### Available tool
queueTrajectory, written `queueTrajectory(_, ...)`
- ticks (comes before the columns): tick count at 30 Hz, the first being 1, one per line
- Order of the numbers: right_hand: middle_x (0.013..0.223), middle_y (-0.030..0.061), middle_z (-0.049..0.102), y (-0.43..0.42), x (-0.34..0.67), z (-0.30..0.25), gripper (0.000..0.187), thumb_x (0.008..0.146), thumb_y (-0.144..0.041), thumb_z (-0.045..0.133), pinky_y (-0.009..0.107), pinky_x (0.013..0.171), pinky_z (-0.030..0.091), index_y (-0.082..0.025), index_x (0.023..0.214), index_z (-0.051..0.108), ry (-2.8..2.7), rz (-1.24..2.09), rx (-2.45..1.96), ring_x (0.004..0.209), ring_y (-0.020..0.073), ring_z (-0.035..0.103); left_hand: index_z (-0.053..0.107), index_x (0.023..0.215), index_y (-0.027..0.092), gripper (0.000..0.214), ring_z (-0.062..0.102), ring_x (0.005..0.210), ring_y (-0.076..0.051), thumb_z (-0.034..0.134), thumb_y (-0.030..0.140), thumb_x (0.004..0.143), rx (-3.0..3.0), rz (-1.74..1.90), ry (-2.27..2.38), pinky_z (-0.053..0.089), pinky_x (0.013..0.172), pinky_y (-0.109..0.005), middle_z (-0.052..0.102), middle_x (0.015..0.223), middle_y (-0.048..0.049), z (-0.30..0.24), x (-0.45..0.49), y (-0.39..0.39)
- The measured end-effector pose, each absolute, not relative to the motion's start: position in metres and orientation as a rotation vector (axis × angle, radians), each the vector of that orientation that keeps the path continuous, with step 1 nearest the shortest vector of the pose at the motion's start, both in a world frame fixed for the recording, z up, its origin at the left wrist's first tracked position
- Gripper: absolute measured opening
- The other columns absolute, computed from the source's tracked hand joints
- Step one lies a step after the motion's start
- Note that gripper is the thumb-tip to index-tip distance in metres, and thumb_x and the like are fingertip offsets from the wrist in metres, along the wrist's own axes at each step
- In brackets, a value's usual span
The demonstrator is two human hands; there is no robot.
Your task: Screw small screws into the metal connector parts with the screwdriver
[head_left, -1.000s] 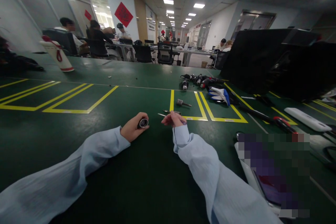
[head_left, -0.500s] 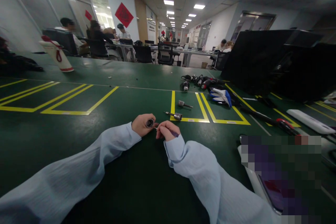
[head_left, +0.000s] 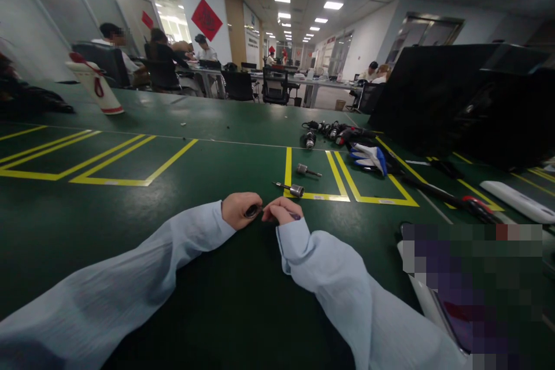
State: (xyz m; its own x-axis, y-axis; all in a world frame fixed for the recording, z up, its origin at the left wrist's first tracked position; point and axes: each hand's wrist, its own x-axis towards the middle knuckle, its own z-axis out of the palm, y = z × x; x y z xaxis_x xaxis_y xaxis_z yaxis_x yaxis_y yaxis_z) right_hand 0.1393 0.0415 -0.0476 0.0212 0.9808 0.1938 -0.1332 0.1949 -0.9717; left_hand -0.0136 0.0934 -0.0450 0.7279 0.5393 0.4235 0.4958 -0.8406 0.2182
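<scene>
My left hand [head_left: 236, 209] is closed around a short metal cylinder, which looks like a hole saw [head_left: 251, 211]; its dark open end shows beside the thumb. Close by on the right, my right hand [head_left: 280, 210] pinches a slim tool whose purple handle [head_left: 295, 216] sticks out behind the fingers. Its tip is hidden, so I cannot tell whether it touches the cylinder. Beyond my hands, one hole saw with a pilot bit [head_left: 296, 191] lies across a yellow tape line, and a second hole saw [head_left: 302, 169] lies behind it inside the tape.
Black-cabled tools [head_left: 333, 132] and a blue and white glove [head_left: 368, 159] lie at back right. A red and black long-handled tool [head_left: 477, 206] and a white bar [head_left: 518, 201] are farther right. A white cup-like container [head_left: 97, 88] stands left. People sit at distant desks.
The cylinder in my left hand has turned, so its open end faces me less. My hands have drawn slightly nearer each other, and the thin shaft between them no longer shows clearly.
</scene>
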Motion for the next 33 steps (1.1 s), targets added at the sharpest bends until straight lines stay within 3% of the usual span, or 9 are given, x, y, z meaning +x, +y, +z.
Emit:
queueTrajectory(5, 0.046, -0.0004, 0.060, 0.052, 0.147, -0.048, 0.013, 0.059, -0.021, 0.047, 0.024, 0.045, 0.038, -0.017, 0.052, 0.057, -0.953, 1.489, -0.871, 0.040, 0.0100, 0.049, 0.049, 0.067, 0.017, 0.014, 0.051, 0.055, -0.012, 0.043, 0.025, 0.078, 2.784, 0.760, 0.870, 0.039, 0.052, -0.021, 0.054, 0.060, -0.0011, -0.041, -0.013, 0.092)
queueTrajectory(12, 0.049, -0.0018, 0.057, 0.038, 0.137, -0.052, 0.013, 0.064, -0.021, 0.049, 0.026, 0.056, 0.040, -0.020, 0.054, 0.057, -1.313, 0.913, -1.031, 0.052, 0.0130, 0.051, 0.050, 0.071, 0.017, 0.008, 0.054, 0.058, -0.013, 0.044, 0.021, 0.075, 2.874, 0.677, 0.926, 0.039, 0.053, -0.022, 0.055, 0.061, -0.0014, -0.046, -0.013, 0.093)
queueTrajectory(14, 0.049, -0.0017, 0.058, 0.037, 0.137, -0.052, 0.013, 0.063, -0.021, 0.049, 0.026, 0.056, 0.040, -0.020, 0.053, 0.057, -1.346, 0.894, -1.048, 0.052, 0.0130, 0.051, 0.051, 0.072, 0.017, 0.007, 0.054, 0.059, -0.014, 0.045, 0.020, 0.074, 2.888, 0.663, 0.933, 0.039, 0.054, -0.022, 0.056, 0.062, -0.0017, -0.047, -0.014, 0.093)
queueTrajectory(20, 0.046, -0.0008, 0.061, 0.053, 0.150, -0.048, 0.014, 0.060, -0.019, 0.046, 0.023, 0.044, 0.038, -0.017, 0.052, 0.058, -1.039, 1.481, -0.867, 0.039, 0.0102, 0.050, 0.050, 0.070, 0.017, 0.011, 0.052, 0.057, -0.013, 0.042, 0.021, 0.076, 2.831, 0.747, 0.858, 0.040, 0.053, -0.022, 0.055, 0.061, -0.0022, -0.043, -0.015, 0.092)
queueTrajectory(23, 0.045, -0.0007, 0.062, 0.057, 0.152, -0.047, 0.013, 0.060, -0.018, 0.047, 0.022, 0.043, 0.038, -0.016, 0.051, 0.057, -0.976, 1.572, -0.848, 0.038, 0.0094, 0.050, 0.049, 0.067, 0.017, 0.013, 0.051, 0.054, -0.012, 0.043, 0.023, 0.077, 2.770, 0.786, 0.864, 0.040, 0.052, -0.022, 0.054, 0.059, -0.0010, -0.040, -0.014, 0.091)
queueTrajectory(30, 0.047, -0.0023, 0.059, 0.043, 0.141, -0.051, 0.013, 0.064, -0.019, 0.050, 0.024, 0.051, 0.040, -0.019, 0.055, 0.059, -1.265, 1.099, -0.962, 0.048, 0.0108, 0.050, 0.051, 0.070, 0.018, 0.008, 0.054, 0.060, -0.014, 0.044, 0.020, 0.074, 2.855, 0.685, 0.994, 0.040, 0.055, -0.023, 0.056, 0.063, -0.0017, -0.042, -0.013, 0.090)
queueTrajectory(33, 0.048, -0.0023, 0.060, 0.043, 0.141, -0.051, 0.014, 0.062, -0.017, 0.050, 0.024, 0.052, 0.041, -0.019, 0.054, 0.060, -1.281, 1.122, -0.965, 0.049, 0.0117, 0.052, 0.051, 0.072, 0.018, 0.006, 0.055, 0.062, -0.014, 0.045, 0.019, 0.071, 2.896, 0.635, 1.016, 0.039, 0.055, -0.023, 0.056, 0.064, -0.0017, -0.044, -0.013, 0.090)
